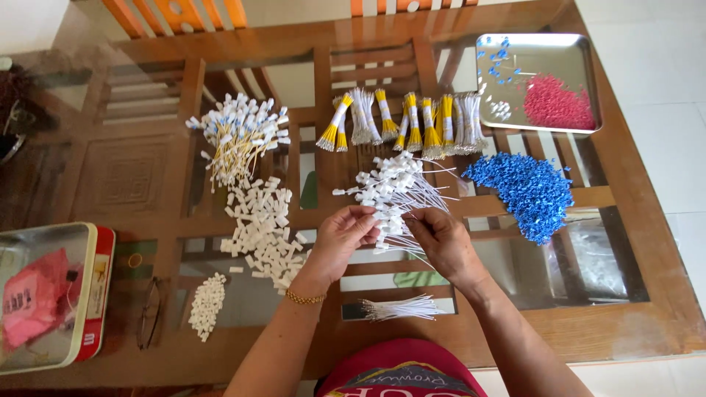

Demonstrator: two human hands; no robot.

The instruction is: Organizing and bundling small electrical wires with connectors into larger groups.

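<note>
Hands — both seemingly pinching white-tipped wires fanning just above.

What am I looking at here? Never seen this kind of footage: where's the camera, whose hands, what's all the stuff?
There is one picture, taken by a camera worn on a person's head and looking down at their own two bare hands. No machine is involved.

The left hand and right hand meet over a loose pile of thin white wires with white plastic end pieces and finger a few of them.

They lie on a glass-topped wooden table. Around it lie:
- bundled white and yellow wires
- a heap of small blue plastic pieces
- a shiny metal tray holding red pieces
- scattered white plastic blocks
- an open tin box on the left
</note>
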